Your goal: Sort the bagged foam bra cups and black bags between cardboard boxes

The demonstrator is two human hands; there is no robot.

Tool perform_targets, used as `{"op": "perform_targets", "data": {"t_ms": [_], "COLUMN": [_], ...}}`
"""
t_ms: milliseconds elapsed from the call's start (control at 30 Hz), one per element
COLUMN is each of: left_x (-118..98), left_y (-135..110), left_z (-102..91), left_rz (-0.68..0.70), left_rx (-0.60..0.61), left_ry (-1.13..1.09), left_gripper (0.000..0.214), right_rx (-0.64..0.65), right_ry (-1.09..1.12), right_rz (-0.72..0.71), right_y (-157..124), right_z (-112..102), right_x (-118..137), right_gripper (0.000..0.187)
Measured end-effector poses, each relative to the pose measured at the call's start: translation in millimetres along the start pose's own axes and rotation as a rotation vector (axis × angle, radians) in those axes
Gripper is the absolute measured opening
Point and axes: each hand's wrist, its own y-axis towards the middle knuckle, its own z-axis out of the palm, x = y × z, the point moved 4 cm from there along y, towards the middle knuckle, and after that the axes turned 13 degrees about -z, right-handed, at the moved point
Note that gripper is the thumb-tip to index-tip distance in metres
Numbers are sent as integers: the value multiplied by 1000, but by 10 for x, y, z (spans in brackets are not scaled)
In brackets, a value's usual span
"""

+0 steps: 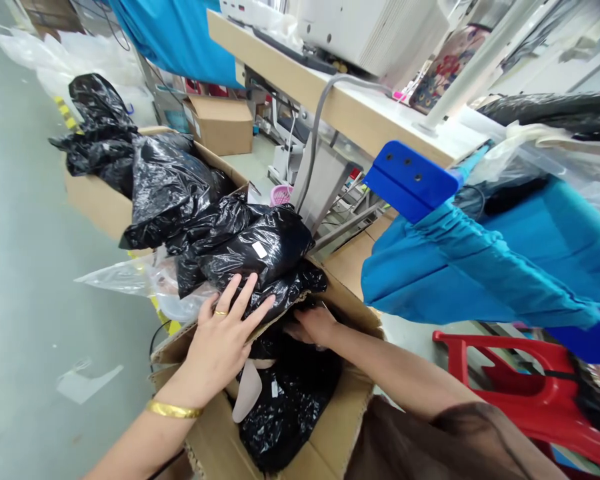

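Observation:
My left hand (225, 333), fingers spread, lies across the raised flap of a cardboard box (213, 440) and touches a black plastic bag (260, 243) piled behind it. That bag bears a small white label. My right hand (313, 325) reaches inside the box under the flap. Its fingers look curled, but their tips are in shadow and what they grip is hidden. Below both hands, another black bag (290, 413) with a white label fills the box. A pale, flat, rounded piece (249, 392) sticks up beside it.
A second box (97, 207) full of black bags stands beyond. To the right are a worktable (295, 63), a blue cloth sling (480, 267) on a blue bracket (413, 177), and a red plastic stool (515, 393). Clear plastic (130, 277) lies at the left.

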Motion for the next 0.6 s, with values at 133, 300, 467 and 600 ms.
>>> {"op": "perform_targets", "data": {"t_ms": [133,300,467,600], "left_x": [11,25,11,1], "left_y": [5,11,5,10], "left_z": [-8,12,3,-7], "left_rz": [-1,6,13,13], "left_rx": [3,19,29,27], "left_ry": [4,11,11,9], "left_gripper": [88,93,92,90], "right_rx": [127,230,-49,-359], "right_ry": [-1,25,146,457], "right_rz": [-153,-284,-275,-354], "right_y": [-480,-853,-921,-1038], "right_z": [156,323,207,121], "right_x": [382,756,641,457], "right_gripper": [28,24,16,15]}}
